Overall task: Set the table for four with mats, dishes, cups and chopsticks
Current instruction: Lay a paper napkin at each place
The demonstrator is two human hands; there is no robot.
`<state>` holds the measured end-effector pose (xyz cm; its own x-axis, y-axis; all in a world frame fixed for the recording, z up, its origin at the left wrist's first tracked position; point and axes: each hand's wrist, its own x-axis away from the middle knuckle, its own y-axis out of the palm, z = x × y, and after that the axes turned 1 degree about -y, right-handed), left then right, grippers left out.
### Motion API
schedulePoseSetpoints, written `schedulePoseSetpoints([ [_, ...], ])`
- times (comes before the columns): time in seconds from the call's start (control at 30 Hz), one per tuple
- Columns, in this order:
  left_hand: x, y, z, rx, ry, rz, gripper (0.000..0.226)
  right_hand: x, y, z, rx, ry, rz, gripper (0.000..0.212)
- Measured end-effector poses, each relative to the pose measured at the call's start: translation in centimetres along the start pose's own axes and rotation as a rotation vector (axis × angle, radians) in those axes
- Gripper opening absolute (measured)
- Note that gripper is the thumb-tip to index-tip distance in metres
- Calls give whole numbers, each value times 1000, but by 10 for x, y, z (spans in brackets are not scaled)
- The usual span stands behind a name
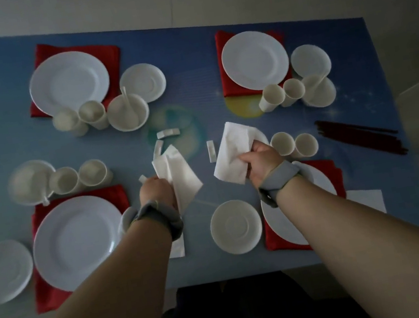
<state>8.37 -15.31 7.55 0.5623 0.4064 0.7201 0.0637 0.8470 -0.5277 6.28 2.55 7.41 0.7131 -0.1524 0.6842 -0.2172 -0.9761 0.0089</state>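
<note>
Near the tabletop's [209, 35] middle, my left hand [156, 192] and right hand [260, 159] each clutch a limp napkin; light, floppy, best pinched by an edge.

1. Left hand [156, 192]: back up, fingers curled tight in a pinch, pointing toward 12 o'clock.
2. Left forearm: bare, stretched from 7 o'clock, grey band [157, 218] round the wrist.
3. Right hand [262, 160]: knuckles up, fingers closed in a grip, angled toward 11 o'clock.
4. Right forearm: bare, entering from 5 o'clock, grey strap [279, 183] on the wrist.
</note>
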Motion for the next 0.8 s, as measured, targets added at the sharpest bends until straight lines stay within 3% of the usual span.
schedulePoseSetpoints([
  [0.03,1,-4,3,-82,8,22,33,-10,4,-1,21,2,23,40],
  [0.1,-14,2,-3,11,-55,-25,32,-28,7,-4,130,-11,76,36],
  [0.23,-21,7,7,656,-247,-218,47,-69,16,-23,301,-14,141,34],
  [0.3,-25,9,22,817,-306,-366,56,-95,25,-33,374,-27,141,33],
  [0.37,-33,11,42,785,-205,-417,60,-118,38,-45,406,-32,99,33],
  [0.47,-61,19,54,675,-135,-325,34,-154,53,-62,426,-88,47,33],
  [0.6,-99,31,77,705,-206,-284,25,-212,69,-83,466,-104,29,18],
  [0.8,-151,54,92,733,-205,-286,19,-297,90,-94,733,-148,57,32],
])
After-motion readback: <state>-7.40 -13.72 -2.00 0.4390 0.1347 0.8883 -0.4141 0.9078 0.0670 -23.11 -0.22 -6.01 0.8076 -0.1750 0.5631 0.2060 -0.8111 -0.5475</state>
